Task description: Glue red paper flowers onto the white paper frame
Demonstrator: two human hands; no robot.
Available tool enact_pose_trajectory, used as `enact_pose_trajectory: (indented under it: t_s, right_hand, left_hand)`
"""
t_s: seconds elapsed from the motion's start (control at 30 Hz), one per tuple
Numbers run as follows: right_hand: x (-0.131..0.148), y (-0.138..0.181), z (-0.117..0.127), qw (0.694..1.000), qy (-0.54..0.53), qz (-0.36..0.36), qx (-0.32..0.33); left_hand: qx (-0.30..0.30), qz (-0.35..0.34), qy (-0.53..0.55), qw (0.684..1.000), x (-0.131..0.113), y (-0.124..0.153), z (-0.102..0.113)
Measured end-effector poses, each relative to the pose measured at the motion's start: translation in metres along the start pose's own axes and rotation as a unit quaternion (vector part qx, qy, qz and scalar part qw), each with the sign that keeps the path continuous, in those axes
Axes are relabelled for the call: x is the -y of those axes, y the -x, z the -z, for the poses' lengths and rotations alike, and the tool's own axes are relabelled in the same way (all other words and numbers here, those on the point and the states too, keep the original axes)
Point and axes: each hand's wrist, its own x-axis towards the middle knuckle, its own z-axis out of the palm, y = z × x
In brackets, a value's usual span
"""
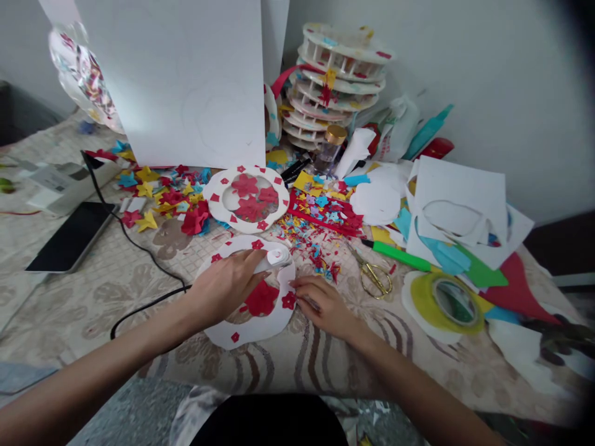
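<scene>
Head view: the left hand [227, 285] grips a white glue stick [274, 259], its tip over the white paper ring [264, 328] on the cloth [139, 279]. The right hand [325, 303] touches a small red flower [289, 301] at the ring's edge; whether it is pinching or pressing, I cannot tell. It is probably best to hold the flower flat and dab lightly.

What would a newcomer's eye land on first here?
The hands at centre: the left hand grips a white tube over a white disc dotted with red flowers, while the right hand touches a red flower near its edge. Behind them lies a bright litter of paper scraps, and a stack of white trays stands against the wall.
</scene>
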Motion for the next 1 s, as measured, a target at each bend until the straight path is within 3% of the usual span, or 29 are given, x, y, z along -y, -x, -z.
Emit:
enact_pose_trajectory:
  t_s: [0.3,0.8,1.0]
  right_hand:
    - [-0.001,0.000,-0.001,1.000,0.006,0.002,-0.005]
    - [0.001,0.000,-0.001,1.000,-0.011,-0.007,-0.006]
    - [-0.002,-0.011,0.003,0.997,-0.003,-0.030,-0.077]
  left_hand:
    - [0.025,0.005,-0.026,0.999,-0.002,-0.003,0.003]
    - [0.015,0.014,-0.038,0.999,-0.002,-0.006,0.003]
    - [0.008,0.039,-0.021,0.999,-0.001,-0.007,0.006]
